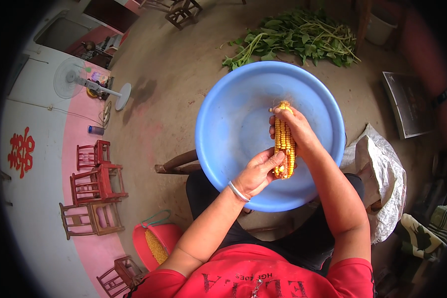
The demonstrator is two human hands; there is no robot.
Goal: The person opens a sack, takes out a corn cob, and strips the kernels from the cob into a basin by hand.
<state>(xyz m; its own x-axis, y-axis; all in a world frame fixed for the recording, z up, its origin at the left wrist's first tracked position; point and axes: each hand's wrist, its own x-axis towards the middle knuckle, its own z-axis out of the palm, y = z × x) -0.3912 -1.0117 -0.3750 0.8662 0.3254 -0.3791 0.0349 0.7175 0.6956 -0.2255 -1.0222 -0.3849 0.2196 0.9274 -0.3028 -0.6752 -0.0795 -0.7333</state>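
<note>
Both of my hands hold one ear of dried yellow corn (283, 136) over a large blue plastic basin (242, 97). My left hand (259, 171), with a silver bangle at its wrist, grips the ear's near end, the thumb lying on a patch where kernels are gone and the reddish cob shows. Around the far end closes my right hand (296, 124), its thumb on top near the tip, with some dry silk sticking out there. A loose kernel shows beside the tip. The basin rests over my lap between my knees.
Leafy green stems (298, 39) lie beyond the basin. A red bucket (139, 238) of kernels stands at the lower left, and a white woven sack (387, 186) at the right. Small wooden chairs (97, 186) and a standing fan (93, 85) line the left wall.
</note>
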